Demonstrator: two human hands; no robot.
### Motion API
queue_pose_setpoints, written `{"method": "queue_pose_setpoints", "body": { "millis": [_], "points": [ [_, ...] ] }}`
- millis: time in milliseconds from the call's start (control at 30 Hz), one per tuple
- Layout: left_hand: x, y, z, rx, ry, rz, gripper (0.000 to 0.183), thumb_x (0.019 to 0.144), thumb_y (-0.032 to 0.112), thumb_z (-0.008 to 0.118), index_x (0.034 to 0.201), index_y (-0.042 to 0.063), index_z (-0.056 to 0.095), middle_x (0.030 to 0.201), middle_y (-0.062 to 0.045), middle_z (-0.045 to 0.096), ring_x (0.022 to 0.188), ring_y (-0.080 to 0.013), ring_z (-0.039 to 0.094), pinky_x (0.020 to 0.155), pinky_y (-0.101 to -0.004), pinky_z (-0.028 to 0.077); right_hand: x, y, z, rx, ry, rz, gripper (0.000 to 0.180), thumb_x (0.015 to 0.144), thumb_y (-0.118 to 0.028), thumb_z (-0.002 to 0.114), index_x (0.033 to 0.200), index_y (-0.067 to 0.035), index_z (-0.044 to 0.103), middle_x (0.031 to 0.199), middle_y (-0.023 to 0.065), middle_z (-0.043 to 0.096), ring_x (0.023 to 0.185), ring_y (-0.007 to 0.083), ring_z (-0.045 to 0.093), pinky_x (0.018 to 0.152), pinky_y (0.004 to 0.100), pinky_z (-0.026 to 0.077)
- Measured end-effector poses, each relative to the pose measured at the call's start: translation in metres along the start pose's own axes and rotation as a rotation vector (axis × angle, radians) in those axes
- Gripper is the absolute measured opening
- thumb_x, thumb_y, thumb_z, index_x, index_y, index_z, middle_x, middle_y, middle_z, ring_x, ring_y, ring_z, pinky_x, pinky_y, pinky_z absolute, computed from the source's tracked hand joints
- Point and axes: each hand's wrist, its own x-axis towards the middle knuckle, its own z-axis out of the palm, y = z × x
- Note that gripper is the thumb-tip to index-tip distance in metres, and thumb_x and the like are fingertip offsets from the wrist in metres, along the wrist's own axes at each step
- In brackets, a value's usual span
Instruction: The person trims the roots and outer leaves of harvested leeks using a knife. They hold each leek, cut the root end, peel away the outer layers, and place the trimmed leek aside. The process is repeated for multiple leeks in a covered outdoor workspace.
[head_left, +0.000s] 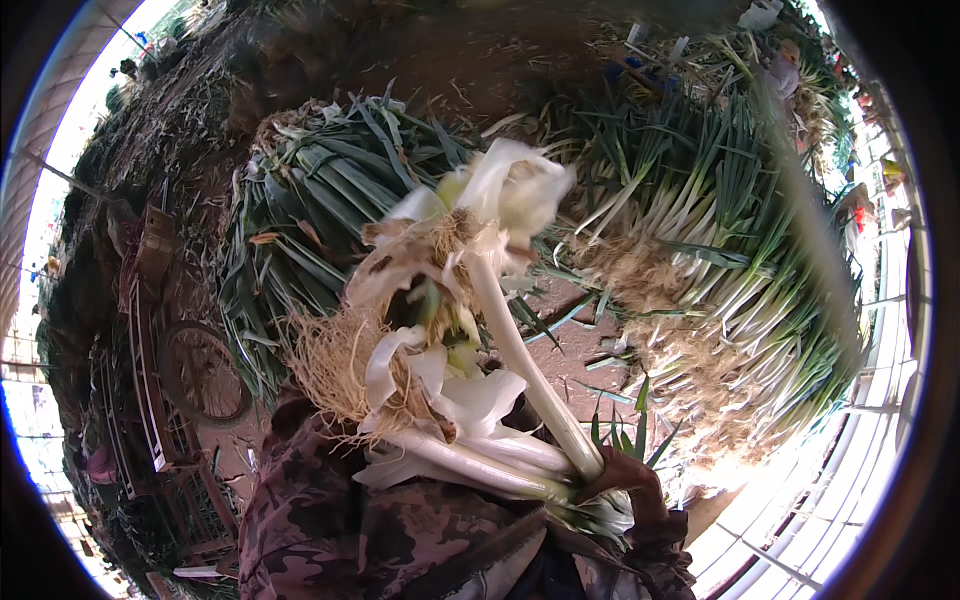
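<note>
At the lower right, my right hand (626, 480) is closed around several thick white leek-like stalks (536, 367), gripping them near their green ends. Their root ends point up and to the left across my lap. Pale, fibrous roots (330, 367) fan out from the lower stalks. Loose white outer layers (514, 180) curl from the upper stalk's end and look blurred. My left hand is out of view; the camouflage sleeve (300, 480) on that side runs up behind the roots.
A heap of green-leaved stalks (322, 187) lies ahead on the left. More rooted stalks (720, 277) are spread along the right. A spoked wheel (204, 371) stands at the left by a cart-like frame (146, 375). A person (784, 71) is at the far upper right.
</note>
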Motion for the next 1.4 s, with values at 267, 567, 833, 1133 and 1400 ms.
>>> {"method": "queue_pose_setpoints", "body": {
  "millis": [267, 567, 833, 1133, 1400],
  "points": [
    [0.089, -0.016, -0.067, 0.051, 0.261, 0.094, 0.041, 0.096, 0.027, 0.069, 0.128, 0.003, 0.061, 0.118, -0.013, 0.068, 0.108, -0.0252, 0.068, 0.088, -0.0389, 0.057, -0.017, -0.018, 0.0, 0.251, 0.051, 0.003, 0.07, 0.055, -0.026, 0.104, 0.114, -0.002, 0.075, 0.102, 0.0069, 0.077, 0.093, 0.0173, 0.07, 0.086, 0.0336, 0.057],
    [0.129, 0.05, -0.239, 0.27, 0.64, -0.449, 0.035, 0.101, 0.028, 0.061, 0.124, 0.002, 0.062, 0.106, -0.007, 0.064, 0.101, -0.0207, 0.062, 0.083, -0.0296, 0.054, -0.025, 0.035, 0.022, 0.402, 0.063, 0.093, 0.068, 0.062, -0.008, 0.097, 0.123, 0.001, 0.07, 0.101, 0.0067, 0.074, 0.096, 0.0152, 0.068, 0.087, 0.0368, 0.056],
    [0.093, -0.06, -0.168, -0.446, 0.314, -0.119, 0.043, 0.093, 0.019, 0.073, 0.13, 0.0, 0.062, 0.116, -0.012, 0.069, 0.102, -0.0221, 0.068, 0.089, -0.0385, 0.058, 0.009, -0.015, 0.001, 0.543, 0.098, 0.207, 0.069, 0.06, -0.003, 0.095, 0.124, 0.001, 0.069, 0.101, 0.0064, 0.074, 0.097, 0.0163, 0.068, 0.088, 0.0372, 0.056],
    [-0.007, -0.05, -0.242, -0.187, 0.017, -0.065, 0.066, 0.088, 0.028, 0.078, 0.143, 0.004, 0.05, 0.134, -0.018, 0.058, 0.117, -0.0282, 0.061, 0.1, -0.0432, 0.053, 0.08, -0.098, -0.016, 0.507, 0.162, 0.297, 0.072, 0.058, 0.0, 0.094, 0.125, 0.0, 0.068, 0.104, 0.0065, 0.073, 0.098, 0.0176, 0.068, 0.088, 0.0369, 0.055],
    [-0.042, -0.118, -0.539, 0.052, 1.261, -0.162, 0.087, 0.085, 0.037, 0.083, 0.155, 0.007, 0.04, 0.149, -0.023, 0.049, 0.131, -0.0336, 0.054, 0.109, -0.0473, 0.047, 0.117, -0.145, 0.006, 0.514, 0.152, 0.317, 0.075, 0.056, 0.002, 0.094, 0.126, 0.0, 0.067, 0.106, 0.0067, 0.073, 0.099, 0.0188, 0.067, 0.089, 0.0367, 0.055]
  ]
}}
